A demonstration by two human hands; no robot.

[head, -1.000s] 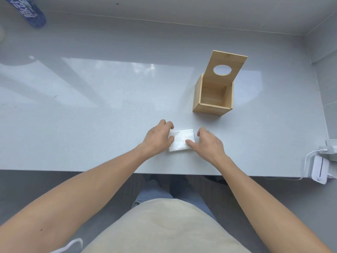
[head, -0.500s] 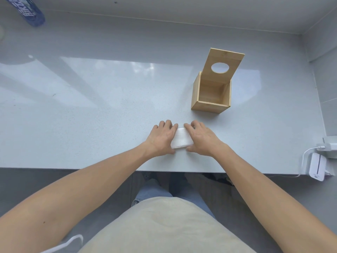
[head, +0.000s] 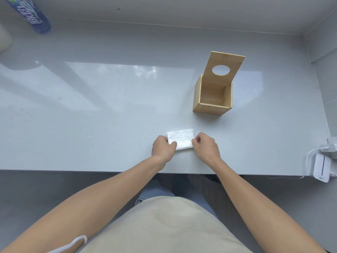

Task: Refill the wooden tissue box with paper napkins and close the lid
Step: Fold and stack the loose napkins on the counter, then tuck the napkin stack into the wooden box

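A wooden tissue box [head: 211, 105] stands on the grey counter to the right of centre, empty inside. Its lid [head: 224, 67], with a round hole, is tipped up and back on the far side. A white stack of paper napkins [head: 182, 137] lies flat on the counter near the front edge, below and left of the box. My left hand [head: 163, 148] grips the stack's left end, thumb on top. My right hand [head: 206, 147] pinches its right end. Both hands rest low on the counter.
A blue bottle [head: 32, 15] lies at the far left corner. A white charger and cable [head: 321, 168] sit at the counter's right front edge. Grey walls close the back and the right side. The counter's front edge [head: 91, 171] runs just below my wrists.
My fingers, which lay flat over the napkins half a second ago, have drawn back to the stack's two ends, uncovering its top. The box has not moved.
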